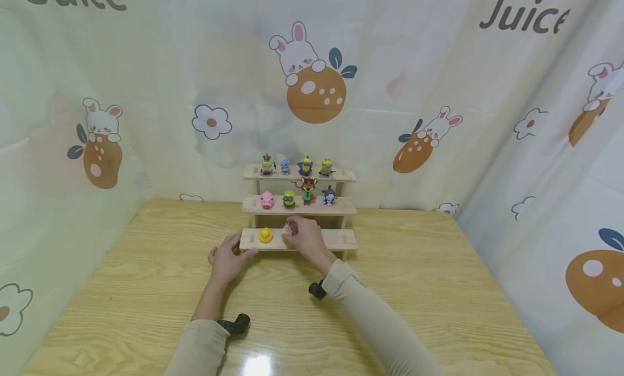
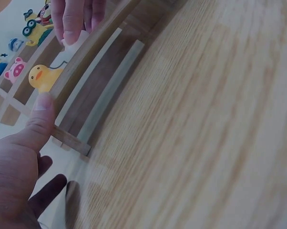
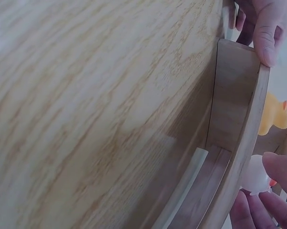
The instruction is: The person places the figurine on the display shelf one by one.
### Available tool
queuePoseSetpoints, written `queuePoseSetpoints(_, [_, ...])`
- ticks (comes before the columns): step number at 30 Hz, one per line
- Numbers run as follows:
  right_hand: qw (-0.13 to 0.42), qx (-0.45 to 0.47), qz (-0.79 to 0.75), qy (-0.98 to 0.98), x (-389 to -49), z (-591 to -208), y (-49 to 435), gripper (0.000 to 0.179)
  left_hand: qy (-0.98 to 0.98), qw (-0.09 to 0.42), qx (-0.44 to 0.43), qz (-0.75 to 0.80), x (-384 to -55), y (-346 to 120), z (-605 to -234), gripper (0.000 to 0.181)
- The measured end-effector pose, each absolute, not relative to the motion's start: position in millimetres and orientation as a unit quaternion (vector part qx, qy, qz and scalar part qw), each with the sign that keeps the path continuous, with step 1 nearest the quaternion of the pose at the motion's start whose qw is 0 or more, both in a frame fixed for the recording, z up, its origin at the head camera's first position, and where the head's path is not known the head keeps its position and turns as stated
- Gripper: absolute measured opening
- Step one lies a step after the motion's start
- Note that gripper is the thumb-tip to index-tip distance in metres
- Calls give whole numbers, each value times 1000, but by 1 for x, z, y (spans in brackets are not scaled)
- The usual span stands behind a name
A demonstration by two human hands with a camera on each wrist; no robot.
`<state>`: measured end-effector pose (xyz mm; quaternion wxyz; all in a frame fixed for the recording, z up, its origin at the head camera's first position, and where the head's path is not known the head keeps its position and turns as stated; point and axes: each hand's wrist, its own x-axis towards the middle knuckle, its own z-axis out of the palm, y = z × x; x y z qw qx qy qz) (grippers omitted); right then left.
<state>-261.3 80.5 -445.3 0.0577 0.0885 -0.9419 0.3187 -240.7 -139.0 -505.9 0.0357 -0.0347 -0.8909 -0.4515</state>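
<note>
In the head view, a three-tier wooden display shelf [image 1: 336,239] stands on the table. My right hand [image 1: 305,236] pinches a small white toy chicken [image 1: 286,229] between thumb and fingers, at the lowest tier. Its reddish beak partly shows in the right wrist view, where the white body [image 3: 254,174] sits between the fingertips. My left hand [image 1: 229,259] holds the left end of that tier, thumb on the front edge [image 2: 44,102]; some of its fingers are hidden. Between the two hands a yellow rubber duck [image 1: 265,235] rests on the lowest tier.
The middle tier carries a pink pig [image 1: 266,200], a yellow goggled figure [image 1: 289,199], a fox [image 1: 308,192] and a blue-and-white figure [image 1: 329,196]. Several more figurines [image 1: 305,166] line the top tier. A printed curtain [image 1: 370,137] hangs behind the wooden table [image 1: 414,289].
</note>
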Motion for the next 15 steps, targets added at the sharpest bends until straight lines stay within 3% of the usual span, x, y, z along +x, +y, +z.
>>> queuePoseSetpoints(7, [63, 98, 316, -942, -257, -444, 84, 41, -891, 38, -30, -451, -241, -141, -507, 82])
queuePoseSetpoints(15, [70, 113, 288, -948, -226, -423, 114, 43, -905, 48, -47, -420, -241, -144, -503, 82])
